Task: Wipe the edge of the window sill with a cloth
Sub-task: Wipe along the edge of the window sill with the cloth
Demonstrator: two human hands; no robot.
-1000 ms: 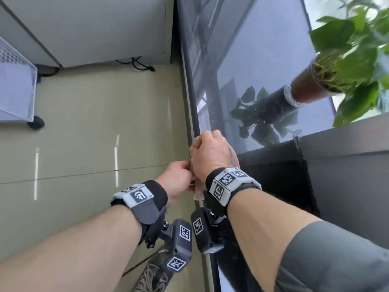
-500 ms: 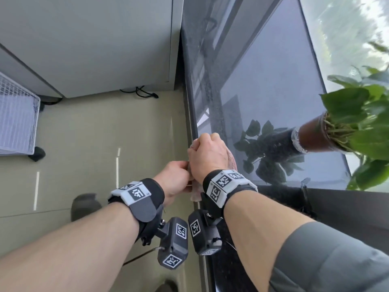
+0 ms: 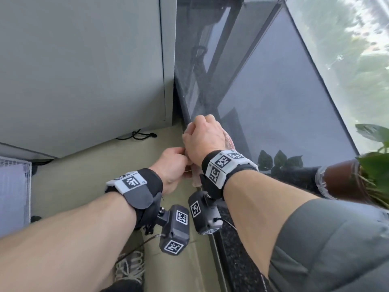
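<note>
A dark, glossy window sill [image 3: 273, 102] runs away from me along the window, its front edge [image 3: 185, 110] facing the floor. My right hand [image 3: 204, 138] is closed over a pale pinkish cloth [image 3: 228, 142] and presses it on the sill's edge. Only bits of the cloth show past the knuckles and below the wrist. My left hand [image 3: 171, 167] sits just left of and below the right, its fingers pinched on the cloth's hanging lower part [image 3: 196, 175]. Both wrists wear black bands with tag markers.
A potted green plant [image 3: 357, 182] in a brown pot stands on the sill at the right, close to my right forearm. A grey cabinet [image 3: 84, 70] meets the sill's far end. A white wire rack [image 3: 14, 192] is at the left. A black cord [image 3: 136, 134] lies on the floor.
Both hands have slid the cloth farther along the sill edge towards the cabinet. The view has tilted up, so the plant now sits lower and to the right.
</note>
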